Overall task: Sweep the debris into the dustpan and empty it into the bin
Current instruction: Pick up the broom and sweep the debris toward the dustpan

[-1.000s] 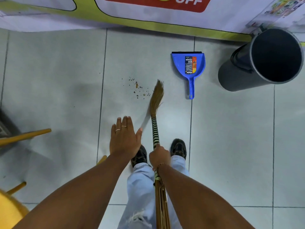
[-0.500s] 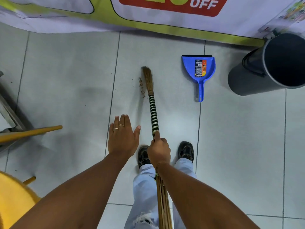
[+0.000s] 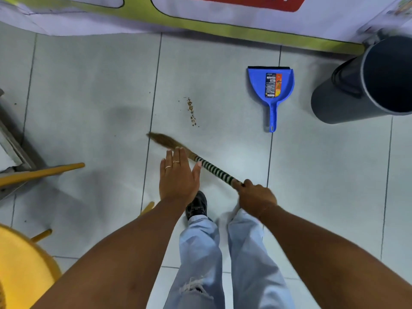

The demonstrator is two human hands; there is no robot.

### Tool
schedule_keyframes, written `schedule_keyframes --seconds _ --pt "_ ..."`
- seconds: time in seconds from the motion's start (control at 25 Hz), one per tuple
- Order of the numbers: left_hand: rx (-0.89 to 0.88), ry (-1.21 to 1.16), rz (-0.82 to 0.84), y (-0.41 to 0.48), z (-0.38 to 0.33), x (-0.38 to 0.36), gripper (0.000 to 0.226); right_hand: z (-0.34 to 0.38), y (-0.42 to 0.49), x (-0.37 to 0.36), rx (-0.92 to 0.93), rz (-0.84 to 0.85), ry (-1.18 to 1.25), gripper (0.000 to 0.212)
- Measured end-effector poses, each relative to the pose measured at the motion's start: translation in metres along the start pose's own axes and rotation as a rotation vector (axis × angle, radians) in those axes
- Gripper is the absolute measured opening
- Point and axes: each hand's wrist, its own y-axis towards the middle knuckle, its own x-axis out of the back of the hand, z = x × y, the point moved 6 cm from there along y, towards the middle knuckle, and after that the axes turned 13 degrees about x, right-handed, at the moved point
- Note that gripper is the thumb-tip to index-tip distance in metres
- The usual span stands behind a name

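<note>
- The dustpan [image 3: 270,85] carries a tall sticker, grey on its left and orange on its right; the print on it is too small for me to read.
- The banner [image 3: 200,16] along the top of my view has a red panel with white letters cut off by the edge, so I cannot read them, and a lime-green band below.
- My right hand [image 3: 256,196] is wrapped tight around the broom [image 3: 214,170], fingers curled at the lower end of the black-and-white striped wrap.
- The broom slants up and to my left; its straw tip lies low by the floor [image 3: 89,85], beyond my left fingertips.
- My left hand [image 3: 178,177] hovers flat, palm down, fingers straight and close together, holding nothing; two rings sit on it. Its thumb lies just beside the striped handle in the picture; I cannot tell whether they touch.
- The debris [image 3: 191,112] forms a short brown line of crumbs on the tile, ahead of both hands, apart from the broom tip, and left of the dustpan.
- The dustpan lies flat, its handle pointing toward me, well ahead of my right hand.
- The grey bin [image 3: 347,92] stands just right of the dustpan.
</note>
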Motion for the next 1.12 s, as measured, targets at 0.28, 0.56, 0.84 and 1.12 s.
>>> schedule_keyframes --seconds 0.28,0.56,0.84,1.12 --pt "-0.036 0.027 0.057 -0.001 -0.04 -0.017 0.065 -0.091 0.003 0.024 -0.097 -0.002 -0.123 0.043" --pt "-0.01 0.041 0.01 0.022 -0.092 -0.001 0.064 -0.135 0.05 0.057 -0.035 -0.051 -0.169 0.049" --pt "0.033 0.037 -0.037 0.02 -0.151 0.009 0.062 -0.187 -0.002 0.083 0.102 -0.263 -0.103 0.052" --pt "0.042 0.037 -0.005 0.039 -0.236 -0.001 0.063 -0.257 -0.052 0.108 -0.165 -0.496 0.119 0.036"
